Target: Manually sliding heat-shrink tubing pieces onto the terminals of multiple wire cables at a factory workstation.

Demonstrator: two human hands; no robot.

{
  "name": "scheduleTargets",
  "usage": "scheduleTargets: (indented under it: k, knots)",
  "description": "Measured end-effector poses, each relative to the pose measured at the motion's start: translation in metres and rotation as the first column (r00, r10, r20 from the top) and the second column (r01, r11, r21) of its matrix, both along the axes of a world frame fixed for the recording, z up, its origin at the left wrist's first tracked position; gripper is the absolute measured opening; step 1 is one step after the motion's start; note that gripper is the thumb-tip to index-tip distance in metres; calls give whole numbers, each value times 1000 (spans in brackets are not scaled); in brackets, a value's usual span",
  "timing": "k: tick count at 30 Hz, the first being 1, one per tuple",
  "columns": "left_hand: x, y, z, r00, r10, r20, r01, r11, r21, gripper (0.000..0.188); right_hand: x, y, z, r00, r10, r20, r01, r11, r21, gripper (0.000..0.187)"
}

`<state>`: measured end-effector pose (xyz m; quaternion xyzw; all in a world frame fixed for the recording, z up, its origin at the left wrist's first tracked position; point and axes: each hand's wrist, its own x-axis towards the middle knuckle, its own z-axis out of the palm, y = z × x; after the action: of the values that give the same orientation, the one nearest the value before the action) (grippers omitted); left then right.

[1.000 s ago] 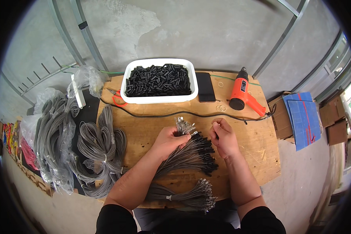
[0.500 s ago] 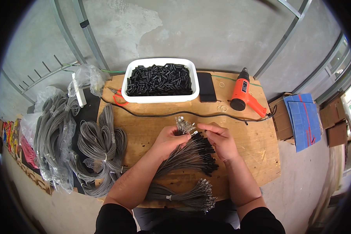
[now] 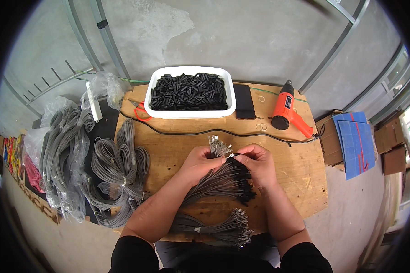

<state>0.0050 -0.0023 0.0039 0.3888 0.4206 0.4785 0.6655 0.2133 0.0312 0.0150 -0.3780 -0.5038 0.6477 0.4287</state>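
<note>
Wires in left hand: pinches them under the thumb, metal ends just beyond. With right hand, pinches a dark piece, mostly hidden, at one metal end beside left thumb. Between and below both hands, black tips; beyond left hand, tray of sleeves; beyond right, heat gun.

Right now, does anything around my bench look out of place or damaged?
Slightly: thin tan rings lie loose beside the orange-and-black heat gun, a long black cable snakes across the brown wooden tabletop, and the grey wall has a pale, ragged-edged patch. Nothing looks spilled.
</note>
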Motion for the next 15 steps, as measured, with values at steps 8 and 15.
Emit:
scheduleTargets:
  k: [8, 15]
  knots:
    - [-1, 0, -2, 998, -21, -54, 20, 1000, -13, 11, -1, 0, 3, 1000, 0, -20, 1, 999, 52, 16]
    - [0, -2, 2, 1000, -6, -11, 6, 1000, -17, 11, -2, 0, 0, 1000, -1, -31, 5, 993, 114, 18]
